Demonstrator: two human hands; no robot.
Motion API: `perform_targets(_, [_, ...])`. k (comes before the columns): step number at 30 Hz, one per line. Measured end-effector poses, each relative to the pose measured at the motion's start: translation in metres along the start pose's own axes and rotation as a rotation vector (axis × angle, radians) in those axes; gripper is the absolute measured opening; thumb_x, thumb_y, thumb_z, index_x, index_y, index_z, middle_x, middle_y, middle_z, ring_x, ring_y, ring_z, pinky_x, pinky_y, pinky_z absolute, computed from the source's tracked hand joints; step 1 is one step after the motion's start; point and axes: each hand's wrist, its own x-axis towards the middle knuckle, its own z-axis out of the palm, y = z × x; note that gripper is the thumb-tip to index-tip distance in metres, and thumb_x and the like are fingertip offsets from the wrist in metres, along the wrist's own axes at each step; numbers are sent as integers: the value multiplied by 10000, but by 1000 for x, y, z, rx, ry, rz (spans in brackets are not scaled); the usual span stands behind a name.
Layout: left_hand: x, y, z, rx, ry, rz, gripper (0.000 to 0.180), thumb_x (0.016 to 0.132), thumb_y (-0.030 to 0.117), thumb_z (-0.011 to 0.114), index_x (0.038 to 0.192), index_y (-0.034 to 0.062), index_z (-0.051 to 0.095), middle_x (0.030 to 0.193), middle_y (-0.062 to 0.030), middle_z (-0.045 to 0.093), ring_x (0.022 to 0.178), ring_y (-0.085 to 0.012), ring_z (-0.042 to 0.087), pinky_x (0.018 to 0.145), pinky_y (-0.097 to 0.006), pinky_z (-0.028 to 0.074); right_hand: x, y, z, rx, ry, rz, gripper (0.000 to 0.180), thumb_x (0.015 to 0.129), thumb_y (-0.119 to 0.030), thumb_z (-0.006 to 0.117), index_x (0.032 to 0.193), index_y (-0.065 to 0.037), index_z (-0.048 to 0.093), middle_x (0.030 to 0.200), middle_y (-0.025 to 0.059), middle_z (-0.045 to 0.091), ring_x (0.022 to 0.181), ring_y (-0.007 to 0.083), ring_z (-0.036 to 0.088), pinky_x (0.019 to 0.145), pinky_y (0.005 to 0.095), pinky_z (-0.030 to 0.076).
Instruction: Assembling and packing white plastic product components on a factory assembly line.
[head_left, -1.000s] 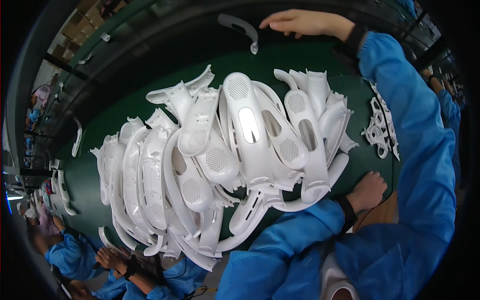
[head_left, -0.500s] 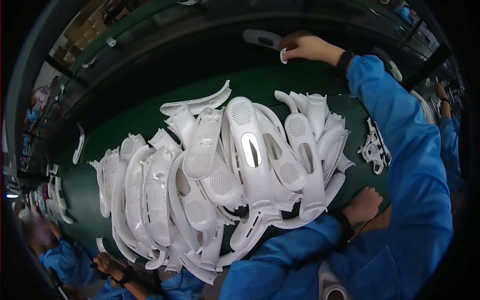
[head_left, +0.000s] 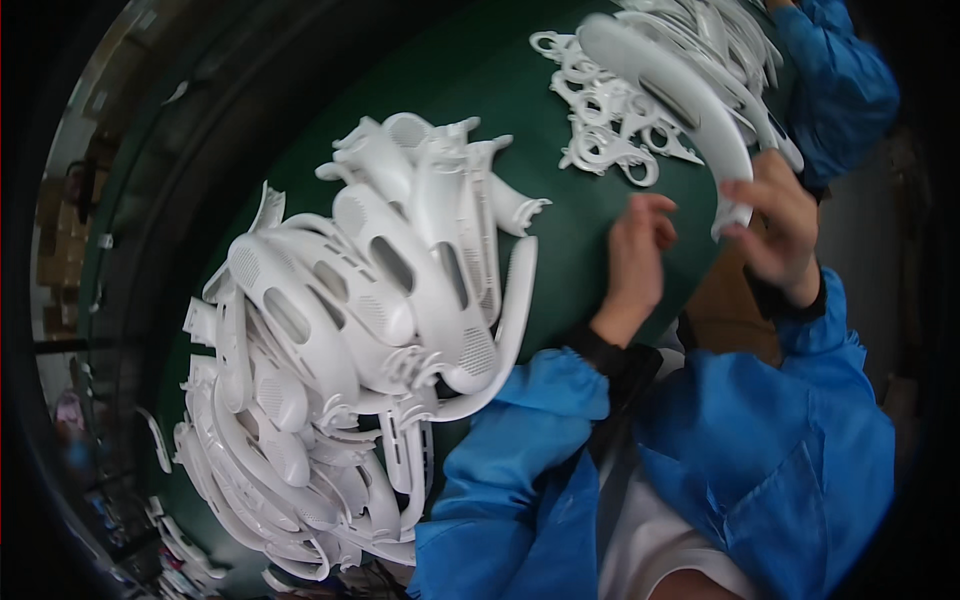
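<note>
My right hand [head_left: 780,222] grips the lower end of a long, curved white plastic shell [head_left: 690,95], whose body arches up and to the left over the far parts. My left hand [head_left: 637,255] is raised above the green table just left of it, fingers loosely bent and slightly blurred, with nothing visible in them. Left of my hands lies a big heap of white plastic shells [head_left: 300,330], many with perforated ends and oval slots. Beyond my left hand is a cluster of white ring-shaped brackets [head_left: 605,115].
Another stack of white curved shells [head_left: 735,40] lies at the far right, beside another person's blue sleeve [head_left: 840,85]. A dark belt or rail [head_left: 190,150] runs along the left. A brown carton [head_left: 730,305] stands below the table edge, near my right wrist.
The view has turned to the right. My right hand has come back from the far side and now holds the curved shell. My left hand has lifted from the near table edge.
</note>
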Motion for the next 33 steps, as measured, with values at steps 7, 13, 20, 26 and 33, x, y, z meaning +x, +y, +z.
perform_targets(7, [-10, 49, 39, -164, 20, -316, 461, 934, 331, 521, 1260, 38, 379, 1067, -136, 563, 888, -238, 621, 727, -364, 531, -82, -27, 8, -32, -193, -243, 179, 741, -183, 659, 898, -99, 645, 718, 9, 477, 692, 192, 525, 606, 321, 401])
perform_targets(13, [-17, 65, 32, 22, 54, -164, 336, 896, 19, 462, 1202, -11, 327, 1009, -237, 605, 682, -285, 667, 583, -366, 577, -66, -8, -7, 261, -219, -417, 161, 770, -147, 637, 925, -105, 642, 781, 27, 562, 765, 190, 567, 636, 302, 422])
perform_targets(20, [-11, 98, 23, 1026, -229, -249, 199, 827, 61, 597, 997, -43, 589, 752, -159, 660, 643, -174, 640, 589, -271, 492, -14, 131, 42, -102, -129, -29, 272, 848, -128, 607, 1112, -64, 589, 1065, 87, 573, 1003, 244, 548, 861, 332, 449])
perform_targets(26, [-5, 81, 28, 1671, -109, -154, 256, 768, 180, 658, 963, 16, 684, 873, -209, 672, 824, -341, 651, 721, -396, 501, -3, 159, 50, -126, -328, -37, 191, 796, -162, 668, 958, -63, 646, 912, 109, 578, 962, 311, 550, 806, 380, 456])
perform_targets(33, [-10, 64, 10, 1740, 30, 271, 244, 830, 154, 590, 1037, 33, 639, 905, -145, 670, 864, -302, 618, 808, -392, 432, -16, 146, 30, 172, -46, 240, 190, 914, -196, 556, 934, -13, 604, 885, 126, 564, 855, 303, 556, 752, 373, 443])
